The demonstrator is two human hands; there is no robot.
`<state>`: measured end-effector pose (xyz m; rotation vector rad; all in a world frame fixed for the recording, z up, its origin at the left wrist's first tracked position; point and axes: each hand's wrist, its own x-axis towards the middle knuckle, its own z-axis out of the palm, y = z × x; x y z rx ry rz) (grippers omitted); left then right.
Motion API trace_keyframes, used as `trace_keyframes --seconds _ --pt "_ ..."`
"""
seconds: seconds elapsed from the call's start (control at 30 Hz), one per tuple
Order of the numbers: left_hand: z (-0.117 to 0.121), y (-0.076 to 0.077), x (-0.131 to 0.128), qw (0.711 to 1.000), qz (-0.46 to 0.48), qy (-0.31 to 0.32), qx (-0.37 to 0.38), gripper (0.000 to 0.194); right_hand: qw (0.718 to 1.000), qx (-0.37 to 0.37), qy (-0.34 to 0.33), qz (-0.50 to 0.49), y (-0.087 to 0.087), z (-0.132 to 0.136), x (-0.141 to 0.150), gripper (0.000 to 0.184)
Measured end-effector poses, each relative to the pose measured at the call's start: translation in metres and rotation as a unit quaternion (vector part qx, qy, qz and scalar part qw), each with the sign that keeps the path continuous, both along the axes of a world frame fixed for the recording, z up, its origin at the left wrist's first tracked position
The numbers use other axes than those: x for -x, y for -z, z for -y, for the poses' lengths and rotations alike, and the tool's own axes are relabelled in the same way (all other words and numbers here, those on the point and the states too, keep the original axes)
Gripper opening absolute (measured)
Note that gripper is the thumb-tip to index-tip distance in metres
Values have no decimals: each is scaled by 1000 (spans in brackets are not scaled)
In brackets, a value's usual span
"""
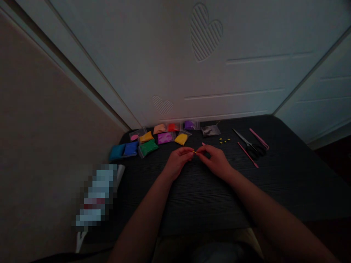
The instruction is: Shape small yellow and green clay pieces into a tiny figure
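My left hand point(178, 161) and my right hand point(215, 159) meet over the dark table, fingertips pinched together. Between them is a tiny yellow piece point(194, 152), which looks like soft clay; both hands seem to grip it, though the fingers cover most of it. A pink tip of something point(203, 144) shows just behind my right hand. To the right lie several small yellow bits point(225, 141). Beyond my left hand is a bag of yellow clay point(181, 138).
Bags of coloured clay, among them green point(148, 147), blue point(131, 148) and purple point(189, 125), line the back left. Black-handled scissors point(251, 146), a pink tool point(248, 155) and pink sticks point(259, 138) lie right. A blurred-out object point(97, 195) stands at the left edge.
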<state>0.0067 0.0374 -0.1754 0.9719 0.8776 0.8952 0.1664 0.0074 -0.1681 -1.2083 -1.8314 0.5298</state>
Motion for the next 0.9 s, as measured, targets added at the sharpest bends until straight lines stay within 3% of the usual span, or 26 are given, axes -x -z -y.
trace_keyframes --seconds 0.9 --pt "2 2 -3 999 -17 -34 -10 21 999 -1 -25 30 -1 1 5 12"
